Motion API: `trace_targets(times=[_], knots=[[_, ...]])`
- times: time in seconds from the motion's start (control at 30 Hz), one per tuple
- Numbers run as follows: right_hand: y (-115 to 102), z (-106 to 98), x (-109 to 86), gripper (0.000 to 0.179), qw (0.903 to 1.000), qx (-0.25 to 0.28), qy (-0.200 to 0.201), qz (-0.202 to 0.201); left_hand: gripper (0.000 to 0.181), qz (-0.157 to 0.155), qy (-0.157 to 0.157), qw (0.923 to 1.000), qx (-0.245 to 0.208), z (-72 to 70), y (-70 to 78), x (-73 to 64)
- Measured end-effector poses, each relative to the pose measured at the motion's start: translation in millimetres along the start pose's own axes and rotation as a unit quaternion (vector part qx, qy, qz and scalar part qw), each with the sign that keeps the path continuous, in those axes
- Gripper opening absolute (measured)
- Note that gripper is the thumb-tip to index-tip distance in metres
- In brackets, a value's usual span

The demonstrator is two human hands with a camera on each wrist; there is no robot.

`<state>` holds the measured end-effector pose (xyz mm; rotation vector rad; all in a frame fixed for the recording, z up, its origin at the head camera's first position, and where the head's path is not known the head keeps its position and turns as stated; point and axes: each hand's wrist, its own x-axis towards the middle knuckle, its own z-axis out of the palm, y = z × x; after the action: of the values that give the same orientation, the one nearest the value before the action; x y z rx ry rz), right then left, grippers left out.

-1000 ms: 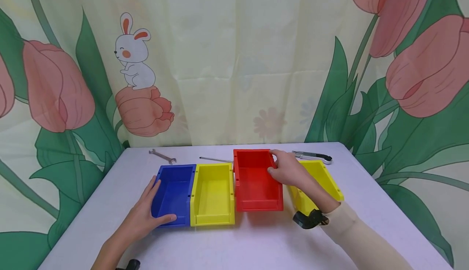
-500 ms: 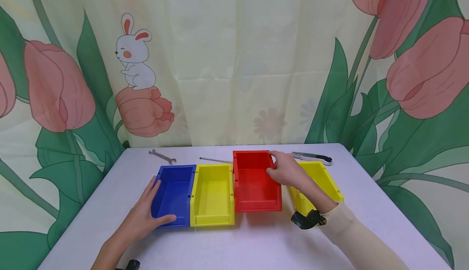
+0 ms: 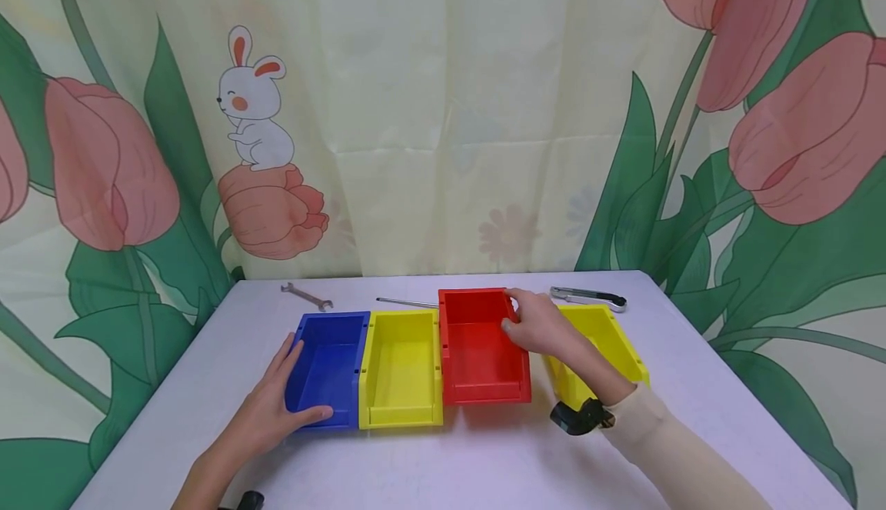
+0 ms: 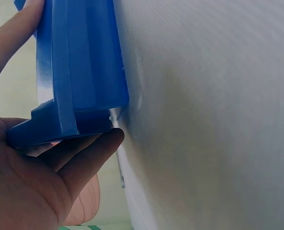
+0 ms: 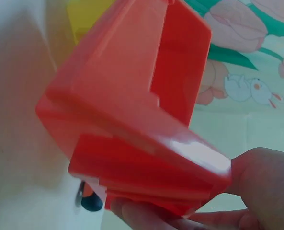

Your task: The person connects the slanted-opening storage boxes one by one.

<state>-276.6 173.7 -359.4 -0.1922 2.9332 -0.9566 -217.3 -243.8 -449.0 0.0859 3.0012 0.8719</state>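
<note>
My left hand [image 3: 266,402] holds the blue bin [image 3: 328,368] at its left side, thumb over the front edge and fingers along the outer wall. The left wrist view shows the fingertips low on that bin [image 4: 84,57], close to the table. Beside it, side against side, sits a yellow bin [image 3: 401,371]. My right hand [image 3: 543,325] grips the right wall of a red bin [image 3: 484,348], thumb inside and fingers outside. Held above the table, the red bin casts a shadow and overlaps the yellow bin's right edge. Its outer wall [image 5: 108,86] fills the right wrist view.
A second yellow bin [image 3: 602,341] stands at the right, partly hidden by the right forearm. Along the back of the white table [image 3: 443,471] lie an open-ended wrench [image 3: 307,295], a thin metal shaft [image 3: 404,302] partly behind the red bin, and a long black-and-silver tool [image 3: 588,296].
My right hand has brought the red bin slightly down and left, nearer to the middle yellow bin. The left hand and the blue bin have stayed in place.
</note>
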Motion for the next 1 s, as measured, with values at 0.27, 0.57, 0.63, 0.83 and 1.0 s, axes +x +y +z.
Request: trace_targets(times=[0.27,0.57,0.63,0.83,1.0], knots=[[-4,2,3.3,0.057,0.9926,-0.086,0.074,-0.043,0.138,0.0,-0.002,1.0,-0.001,-0.8,0.1,0.7],[-28,22,2.1,0.073,0.9875,-0.077,0.016,-0.136,0.138,-0.005,-0.001,1.0,-0.004,-1.1,1.2,-1.2],[-34,27,1.6,0.074,0.9869,-0.066,-0.01,-0.147,0.138,-0.005,-0.001,1.0,-0.004,-0.7,0.9,-1.5],[-42,41,2.1,0.071,0.9797,-0.064,-0.068,-0.178,0.138,-0.002,0.0,1.0,-0.005,-0.1,0.4,-1.0],[-41,46,4.1,0.07,0.979,-0.069,-0.073,-0.177,0.139,-0.003,0.0,1.0,-0.005,-0.8,0.4,-0.9]])
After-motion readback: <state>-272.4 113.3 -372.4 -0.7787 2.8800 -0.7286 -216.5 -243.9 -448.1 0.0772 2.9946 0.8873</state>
